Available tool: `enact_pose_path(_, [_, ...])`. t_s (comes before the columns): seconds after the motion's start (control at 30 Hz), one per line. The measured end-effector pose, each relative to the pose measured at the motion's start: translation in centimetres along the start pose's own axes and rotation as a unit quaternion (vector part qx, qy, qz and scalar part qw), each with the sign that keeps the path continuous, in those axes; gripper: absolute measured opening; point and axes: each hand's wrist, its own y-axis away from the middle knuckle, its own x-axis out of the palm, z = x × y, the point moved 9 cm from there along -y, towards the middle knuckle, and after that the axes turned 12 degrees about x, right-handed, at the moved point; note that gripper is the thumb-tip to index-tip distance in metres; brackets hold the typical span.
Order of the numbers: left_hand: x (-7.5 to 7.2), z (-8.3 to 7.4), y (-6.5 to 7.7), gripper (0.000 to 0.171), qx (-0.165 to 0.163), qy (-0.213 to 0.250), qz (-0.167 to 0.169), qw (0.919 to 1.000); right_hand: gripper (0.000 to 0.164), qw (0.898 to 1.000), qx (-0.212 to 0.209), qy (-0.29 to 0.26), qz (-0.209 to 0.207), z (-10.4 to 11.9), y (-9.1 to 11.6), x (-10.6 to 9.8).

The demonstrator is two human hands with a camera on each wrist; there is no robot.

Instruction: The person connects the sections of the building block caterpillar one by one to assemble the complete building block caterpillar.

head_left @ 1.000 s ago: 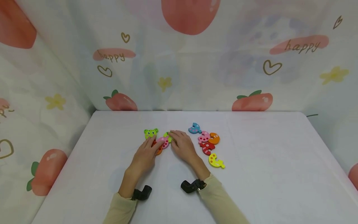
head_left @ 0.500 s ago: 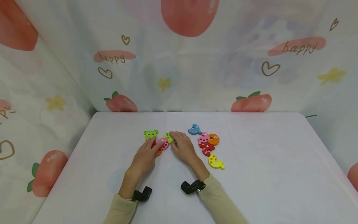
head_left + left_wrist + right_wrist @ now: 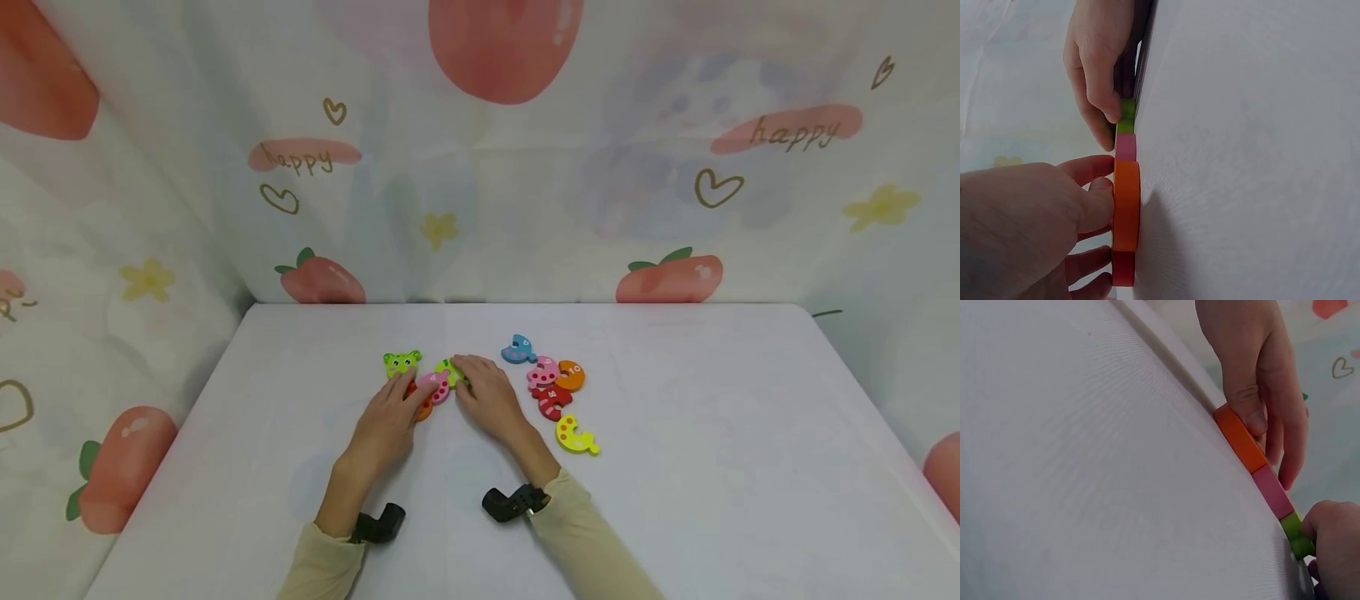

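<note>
A chain of flat, painted puzzle pieces lies on the white table. My left hand (image 3: 384, 423) presses down on it, its fingertips over the orange piece (image 3: 1126, 206), the pink piece (image 3: 435, 387) and the red piece (image 3: 1124, 269). At the chain's right end, my right hand (image 3: 491, 400) pinches a green piece (image 3: 450, 372), which meets the pink one edge to edge. Beyond the left fingers sits a green animal-head piece (image 3: 401, 362) with eyes and ears. The hands partly cover the orange, red and green pieces.
Right of the hands lie loose pieces: blue (image 3: 517, 349), spotted pink (image 3: 543, 372), orange (image 3: 571, 376), red (image 3: 552, 401) and yellow (image 3: 577, 435). A printed curtain (image 3: 495, 192) hangs behind the table's far edge. Black wrist cameras sit on both wrists.
The head view has tilted up slightly, so everything appears a little lower. Both hands and the pieces look almost unmoved.
</note>
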Motion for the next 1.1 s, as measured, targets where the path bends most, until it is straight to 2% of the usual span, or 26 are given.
enact_pose_path(0.8, [0.0, 0.1, 0.0, 0.053, -0.004, 0.013, -0.007, 0.9999, 0.045, 1.000, -0.004, -0.003, -0.008, -0.1, -0.1, 0.1])
enact_pose_path(0.97, [0.0, 0.2, 0.1, 0.053, -0.005, 0.023, -0.012, 0.9996, 0.044, 0.999, -0.012, -0.036, -0.016, -0.2, 0.0, -0.1])
enact_pose_path(1.1, [0.1, 0.3, 0.1, 0.054, -0.011, 0.028, -0.007, 0.9995, 0.043, 0.993, -0.008, -0.107, -0.041, -0.5, 0.0, -1.1])
